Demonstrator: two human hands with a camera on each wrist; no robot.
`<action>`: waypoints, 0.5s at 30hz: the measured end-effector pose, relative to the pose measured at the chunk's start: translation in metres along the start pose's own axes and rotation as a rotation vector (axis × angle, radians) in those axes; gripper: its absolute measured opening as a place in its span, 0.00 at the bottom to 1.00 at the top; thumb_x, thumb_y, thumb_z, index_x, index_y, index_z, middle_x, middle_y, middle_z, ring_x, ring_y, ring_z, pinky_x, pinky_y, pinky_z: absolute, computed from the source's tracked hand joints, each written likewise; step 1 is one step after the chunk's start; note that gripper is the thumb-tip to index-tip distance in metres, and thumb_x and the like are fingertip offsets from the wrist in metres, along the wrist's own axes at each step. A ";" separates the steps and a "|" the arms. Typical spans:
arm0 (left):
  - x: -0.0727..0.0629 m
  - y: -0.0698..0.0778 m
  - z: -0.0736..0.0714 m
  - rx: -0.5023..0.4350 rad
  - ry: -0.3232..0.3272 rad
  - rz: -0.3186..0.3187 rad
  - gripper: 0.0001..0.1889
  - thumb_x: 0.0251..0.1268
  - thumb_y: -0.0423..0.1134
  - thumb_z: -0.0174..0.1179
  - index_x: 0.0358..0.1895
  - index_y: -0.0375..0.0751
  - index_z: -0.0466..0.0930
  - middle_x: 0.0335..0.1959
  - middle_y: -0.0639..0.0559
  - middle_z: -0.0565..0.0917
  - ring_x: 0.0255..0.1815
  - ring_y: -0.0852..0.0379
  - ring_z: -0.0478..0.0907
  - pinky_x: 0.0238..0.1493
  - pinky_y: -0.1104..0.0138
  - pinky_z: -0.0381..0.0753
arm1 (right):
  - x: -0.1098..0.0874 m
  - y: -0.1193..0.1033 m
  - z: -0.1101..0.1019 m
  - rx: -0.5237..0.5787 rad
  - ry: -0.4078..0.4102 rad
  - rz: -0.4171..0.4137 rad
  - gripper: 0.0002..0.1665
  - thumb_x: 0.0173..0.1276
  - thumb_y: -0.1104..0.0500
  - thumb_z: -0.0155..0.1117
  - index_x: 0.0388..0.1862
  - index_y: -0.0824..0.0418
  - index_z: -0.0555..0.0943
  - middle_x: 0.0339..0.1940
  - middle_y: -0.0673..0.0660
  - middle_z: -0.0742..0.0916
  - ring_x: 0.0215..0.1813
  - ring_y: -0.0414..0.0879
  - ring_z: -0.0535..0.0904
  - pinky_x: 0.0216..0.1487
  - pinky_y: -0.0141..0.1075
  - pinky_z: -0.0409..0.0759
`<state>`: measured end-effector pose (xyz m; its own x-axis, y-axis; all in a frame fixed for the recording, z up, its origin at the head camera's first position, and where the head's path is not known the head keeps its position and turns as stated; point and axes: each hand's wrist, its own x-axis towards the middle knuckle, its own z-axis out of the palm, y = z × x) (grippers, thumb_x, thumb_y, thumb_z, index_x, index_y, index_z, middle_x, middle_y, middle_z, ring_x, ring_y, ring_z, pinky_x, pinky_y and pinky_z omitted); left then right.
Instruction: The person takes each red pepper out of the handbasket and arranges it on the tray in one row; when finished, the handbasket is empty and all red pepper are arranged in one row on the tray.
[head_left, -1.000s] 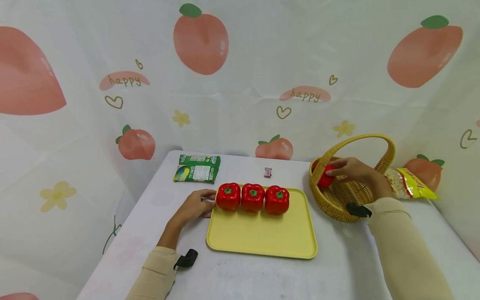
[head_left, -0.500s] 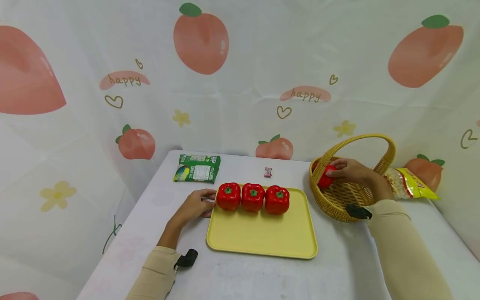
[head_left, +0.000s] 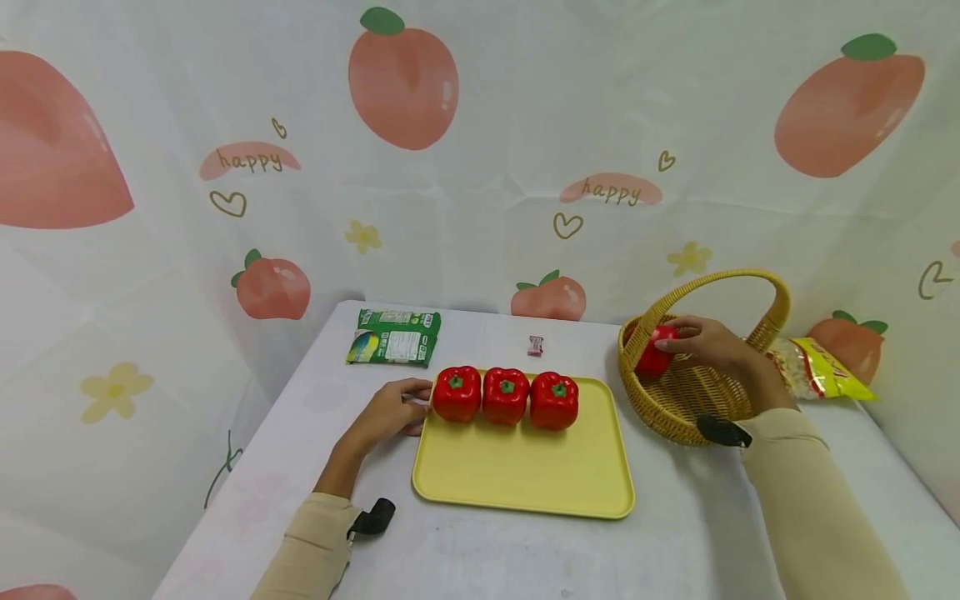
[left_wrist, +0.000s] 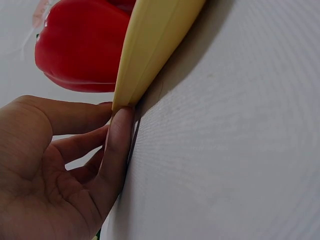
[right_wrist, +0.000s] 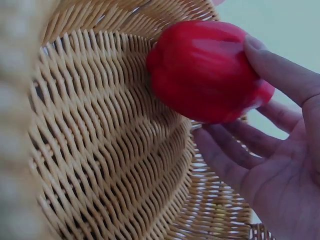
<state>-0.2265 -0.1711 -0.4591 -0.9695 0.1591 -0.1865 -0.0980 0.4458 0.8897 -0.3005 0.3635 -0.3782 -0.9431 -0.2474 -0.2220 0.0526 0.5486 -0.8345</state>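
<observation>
My right hand (head_left: 705, 342) reaches into a wicker basket (head_left: 678, 429) and holds a red bell pepper (right_wrist: 205, 72). The thumb lies on one side of the pepper and the other fingers are under it, close to the woven wall in the right wrist view. On the left, my left hand (head_left: 390, 410) pinches the edge of a yellow tray (head_left: 525, 475) between thumb and fingers. Along the tray's far side stand three more red bell peppers, the left one (head_left: 457, 394), the middle one (head_left: 506, 397) and the right one (head_left: 554, 401), with green stems up.
A green packet (head_left: 393, 337) lies at the back left of the white table (head_left: 480, 558). A small pink wrapped candy (head_left: 535, 345) is behind the tray. Right of the basket rests a yellow and clear bag (head_left: 825, 368). The basket's tall handle (head_left: 738, 273) arches over the right hand.
The bell pepper in the right hand has turned and risen a little inside the basket, and shows more of itself. The left hand, tray and the three peppers stay still.
</observation>
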 end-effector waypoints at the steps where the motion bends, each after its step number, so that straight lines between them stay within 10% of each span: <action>1: 0.000 0.000 0.000 -0.001 0.000 0.000 0.26 0.69 0.34 0.62 0.70 0.36 0.78 0.61 0.41 0.84 0.48 0.53 0.86 0.43 0.62 0.92 | -0.001 0.000 0.000 -0.019 0.016 0.008 0.42 0.80 0.53 0.64 0.81 0.73 0.60 0.75 0.81 0.69 0.65 0.61 0.80 0.62 0.51 0.87; 15: 0.000 0.001 0.000 -0.004 -0.003 -0.013 0.26 0.69 0.34 0.63 0.70 0.35 0.78 0.62 0.40 0.83 0.48 0.52 0.86 0.43 0.62 0.92 | -0.034 -0.002 -0.002 -0.130 0.127 -0.052 0.44 0.79 0.44 0.63 0.83 0.64 0.62 0.74 0.72 0.75 0.60 0.45 0.81 0.54 0.29 0.83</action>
<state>-0.2263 -0.1708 -0.4576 -0.9674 0.1566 -0.1991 -0.1109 0.4447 0.8888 -0.2689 0.3722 -0.3682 -0.9777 -0.1801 -0.1083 -0.0325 0.6386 -0.7689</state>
